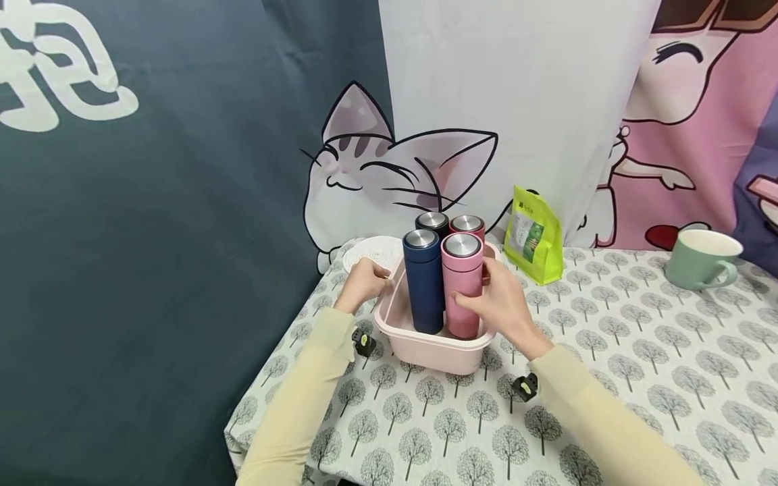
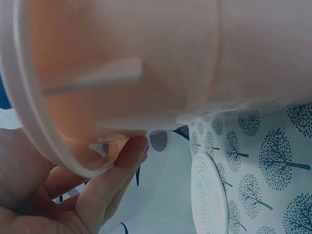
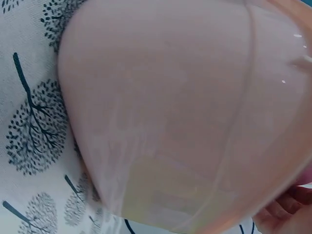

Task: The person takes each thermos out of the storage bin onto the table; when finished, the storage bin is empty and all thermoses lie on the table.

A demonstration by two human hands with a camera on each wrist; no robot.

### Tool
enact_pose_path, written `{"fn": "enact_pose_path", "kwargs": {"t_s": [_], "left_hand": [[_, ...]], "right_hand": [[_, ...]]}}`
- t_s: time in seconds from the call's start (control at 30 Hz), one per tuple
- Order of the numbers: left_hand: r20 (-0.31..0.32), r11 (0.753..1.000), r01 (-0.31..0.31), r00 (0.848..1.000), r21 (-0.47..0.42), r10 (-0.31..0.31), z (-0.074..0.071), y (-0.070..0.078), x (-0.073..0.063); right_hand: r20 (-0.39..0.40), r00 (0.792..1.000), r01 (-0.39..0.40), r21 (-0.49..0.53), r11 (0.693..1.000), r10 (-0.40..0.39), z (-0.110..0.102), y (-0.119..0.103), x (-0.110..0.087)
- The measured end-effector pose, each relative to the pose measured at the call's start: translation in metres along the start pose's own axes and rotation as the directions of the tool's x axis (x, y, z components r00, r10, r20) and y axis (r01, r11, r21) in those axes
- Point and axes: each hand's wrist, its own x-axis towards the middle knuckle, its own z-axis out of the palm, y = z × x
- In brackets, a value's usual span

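Note:
A pale pink plastic basin [image 1: 437, 344] stands on the table with several metal-lidded thermos bottles upright in it. Its left rim is gripped by my left hand [image 1: 366, 283], whose fingers curl under the lip in the left wrist view. At the right side, my right hand [image 1: 501, 300] holds the pink thermos [image 1: 463, 277], thumb across its front and fingers around its far side. Beside that bottle is a dark blue thermos [image 1: 424, 283]. A black thermos [image 1: 433, 221] and a red thermos [image 1: 468, 223] are behind, mostly hidden. The basin wall fills most of the right wrist view.
Behind the left hand lies a round white mat [image 1: 371, 251]. A green pouch [image 1: 535, 236] stands right of the basin, and a green mug [image 1: 699, 260] farther right. The tree-print tablecloth [image 1: 450, 425] covers the table, whose left edge runs beside a dark curtain [image 1: 152, 270].

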Motion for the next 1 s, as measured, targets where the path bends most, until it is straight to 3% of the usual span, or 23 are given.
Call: {"fn": "enact_pose_path", "kwargs": {"t_s": [0.27,0.7,1.0], "left_hand": [[-0.002,0.998,-0.011,1.000,0.056,0.011,-0.002,0.003,0.000],[-0.008,0.998,-0.031,0.999,0.060,0.032,0.001,0.004,0.000],[-0.008,0.996,-0.034,0.999,0.077,0.035,0.000,0.004,0.002]], "right_hand": [[-0.069,0.996,0.057,0.035,0.998,-0.055,-0.016,-0.013,0.002],[-0.141,0.986,0.095,0.074,0.993,-0.084,-0.038,-0.028,-0.004],[-0.228,0.953,0.222,0.083,0.971,-0.199,-0.055,-0.040,-0.002]]}}
